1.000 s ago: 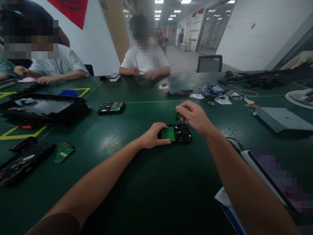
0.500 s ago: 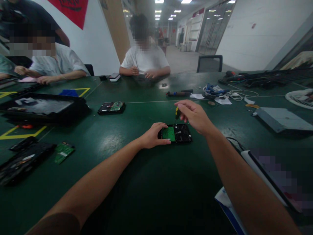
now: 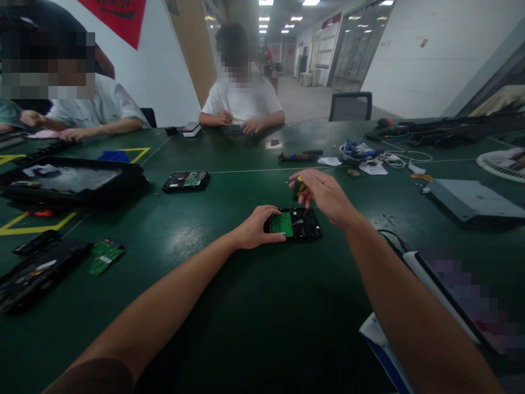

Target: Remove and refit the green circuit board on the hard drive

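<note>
A black hard drive [image 3: 307,225] lies flat on the green table, its green circuit board [image 3: 281,224] facing up. My left hand [image 3: 258,227] grips the drive's left end, thumb on the near edge and fingers on the far edge. Above the drive, my right hand [image 3: 322,194] is closed around a screwdriver [image 3: 298,189] with a yellow and dark handle. The screwdriver stands roughly upright, and its thin shaft points down at the board's right edge. Whether the tip sits in a screw is too small to tell.
Another hard drive [image 3: 186,180] lies to the left, beyond a loose green circuit board [image 3: 105,256] and dark casing parts [image 3: 41,271]. A black tray [image 3: 74,178] stands far left. A grey metal box [image 3: 476,200] and tangled cables [image 3: 361,150] are at right. A person [image 3: 241,101] sits opposite.
My right hand's fingers have shifted round the screwdriver's handle, and the handle shows a little more upright. The left hand and the hard drive stay in place.
</note>
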### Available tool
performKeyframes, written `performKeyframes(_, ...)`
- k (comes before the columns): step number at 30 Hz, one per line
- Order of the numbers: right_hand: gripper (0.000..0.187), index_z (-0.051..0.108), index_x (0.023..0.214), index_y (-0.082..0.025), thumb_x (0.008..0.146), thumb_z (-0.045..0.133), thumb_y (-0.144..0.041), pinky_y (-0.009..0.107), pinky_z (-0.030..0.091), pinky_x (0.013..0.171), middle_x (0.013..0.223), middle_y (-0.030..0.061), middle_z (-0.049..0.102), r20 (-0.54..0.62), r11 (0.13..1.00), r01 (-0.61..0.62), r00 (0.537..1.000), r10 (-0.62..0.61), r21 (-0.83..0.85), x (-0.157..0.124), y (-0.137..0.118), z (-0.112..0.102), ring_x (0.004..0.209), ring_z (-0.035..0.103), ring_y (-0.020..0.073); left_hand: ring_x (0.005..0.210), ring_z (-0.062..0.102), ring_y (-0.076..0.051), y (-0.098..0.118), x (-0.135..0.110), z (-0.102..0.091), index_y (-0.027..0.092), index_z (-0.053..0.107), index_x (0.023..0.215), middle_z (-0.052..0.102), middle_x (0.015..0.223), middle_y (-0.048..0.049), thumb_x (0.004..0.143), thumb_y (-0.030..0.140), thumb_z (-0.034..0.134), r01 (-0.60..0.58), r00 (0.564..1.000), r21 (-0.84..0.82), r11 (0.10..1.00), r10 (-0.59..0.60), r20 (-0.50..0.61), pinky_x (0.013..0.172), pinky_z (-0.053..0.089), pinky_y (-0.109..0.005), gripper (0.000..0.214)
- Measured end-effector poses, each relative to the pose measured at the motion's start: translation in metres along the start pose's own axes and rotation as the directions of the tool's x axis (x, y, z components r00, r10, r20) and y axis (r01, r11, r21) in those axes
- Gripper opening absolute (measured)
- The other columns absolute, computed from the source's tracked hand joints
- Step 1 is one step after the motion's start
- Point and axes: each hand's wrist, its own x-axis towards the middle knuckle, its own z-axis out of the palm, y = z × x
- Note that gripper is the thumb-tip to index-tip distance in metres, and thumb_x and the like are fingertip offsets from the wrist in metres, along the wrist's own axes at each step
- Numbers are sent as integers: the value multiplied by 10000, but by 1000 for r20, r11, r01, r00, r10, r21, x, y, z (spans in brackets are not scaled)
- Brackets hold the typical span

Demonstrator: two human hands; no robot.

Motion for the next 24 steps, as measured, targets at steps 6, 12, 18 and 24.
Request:
performKeyframes(6,332,726,1070,-232,1008,587,-527,254,406,485,854,26,664,-19,996,31,999,-33,-87,-1,-1,-2,622,562,113,1413,469,-353,-1,0,1,208,568,1402,537,1491,-159,804,603,814,-13,1000,2,1000,13,-4,1191,417,-549,758)
performKeyframes(12,348,655,963,-219,923,708,-561,256,398,479,795,16,663,-50,996,18,999,-22,-89,-1,3,-2,603,559,118,1416,468,-358,-3,1,2,217,573,1397,541,1484,-155,796,609,817,-19,1000,2,1000,19,-11,1194,415,-551,757)
performKeyframes(18,347,666,1063,-235,1008,569,-564,253,393,456,1083,62,740,-20,997,38,999,-39,-60,0,2,0,594,559,98,1415,466,-360,0,0,0,214,568,1406,531,1495,-157,801,614,808,-1,1000,-2,1000,1,3,1186,424,-554,764)
performKeyframes(24,284,705,1079,-219,1037,517,-427,268,423,492,1051,72,719,-4,1000,-27,1000,27,16,0,-2,-4,625,581,111,1430,452,-371,-1,0,0,233,563,1408,523,1508,-151,798,624,803,3,1000,-6,1000,-3,10,1188,414,-576,763)
